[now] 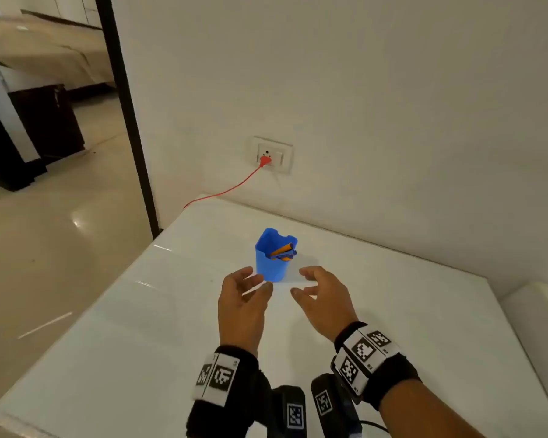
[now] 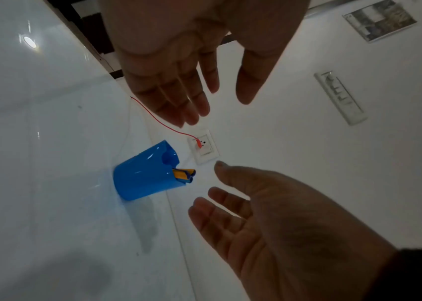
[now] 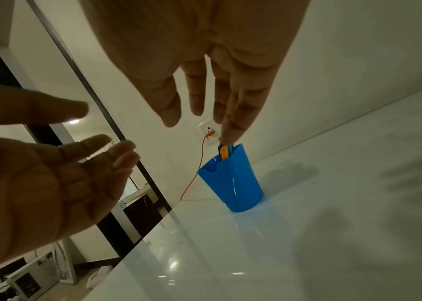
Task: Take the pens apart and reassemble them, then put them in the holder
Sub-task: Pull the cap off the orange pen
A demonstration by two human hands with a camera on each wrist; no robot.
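A blue plastic holder (image 1: 274, 257) stands upright on the white table (image 1: 408, 327), with orange and blue pens (image 1: 283, 251) leaning inside it. Both hands hover just in front of it, palms turned toward each other. My left hand (image 1: 252, 286) is near the holder's lower left, fingers relaxed and empty. My right hand (image 1: 306, 284) is a little to the holder's right, also empty. In the left wrist view the holder (image 2: 142, 177) and pens (image 2: 185, 174) lie beyond the spread left hand (image 2: 204, 97). The right wrist view shows the holder (image 3: 233, 183) below the right hand (image 3: 199, 106).
A wall socket (image 1: 271, 154) with a red plug and red cable (image 1: 231, 189) sits on the wall behind the table. The table's left edge drops to a tiled floor. A second white surface (image 1: 544, 314) adjoins at the right.
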